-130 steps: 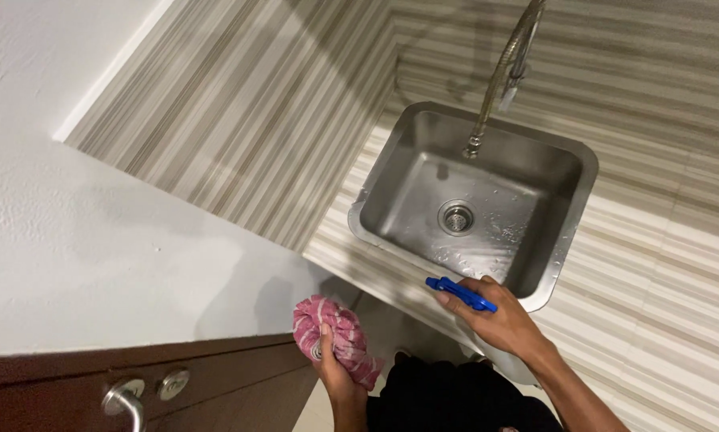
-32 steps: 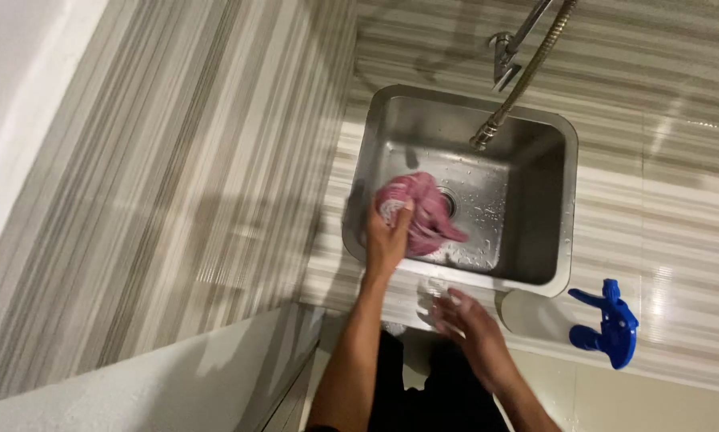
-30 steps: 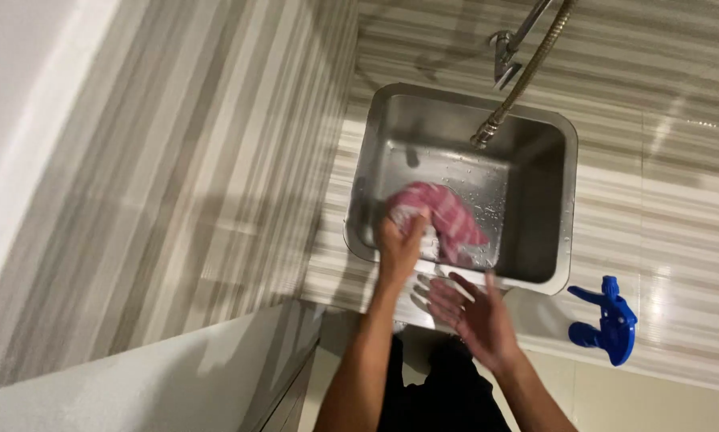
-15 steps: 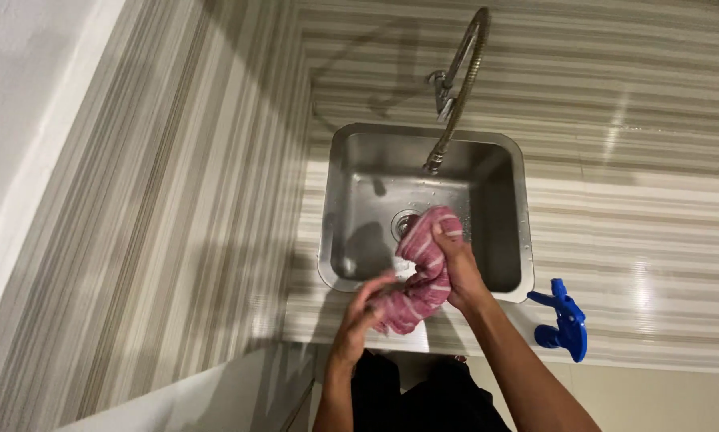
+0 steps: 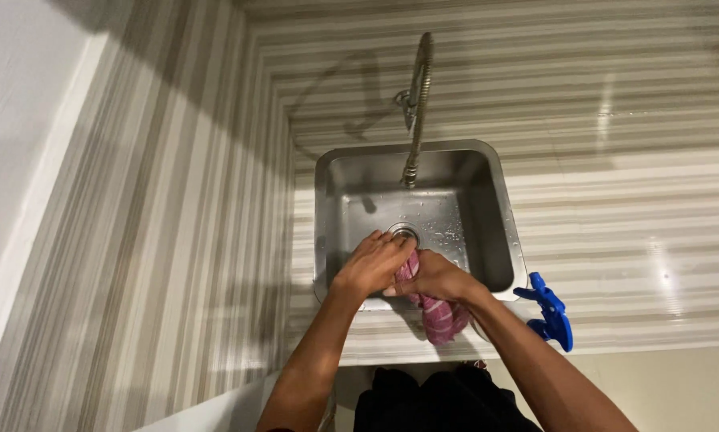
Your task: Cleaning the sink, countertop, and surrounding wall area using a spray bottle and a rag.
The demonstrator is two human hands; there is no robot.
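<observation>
Nearest the camera, both forearms reach forward over the front edge of the striped desk (image 5: 615,232), meeting above the near rim of the steel sink (image 5: 499,232). The left hand (image 5: 373,264) and the right hand (image 5: 438,278) are clenched together around a pink striped cloth (image 5: 439,316), fingers curled tight about its upper part; its lower end hangs out below the right hand, over the sink's front rim and the desk edge. The cloth looks soft and limp, bunching wherever it is squeezed. It is probably wet and so somewhat heavier than dry, though the view does not show this clearly. It is best held by a gathered handful near the middle, as loose ends would slip and trail.

Just right of the right wrist, a blue spray-bottle head (image 5: 550,312) rests on the desk edge, near but apart from the hands.

Beyond the hands lies the drain (image 5: 406,233), with water droplets on the basin floor. Farthest back, a coiled spring tap (image 5: 417,108) rises from the desk and arches over the basin.
</observation>
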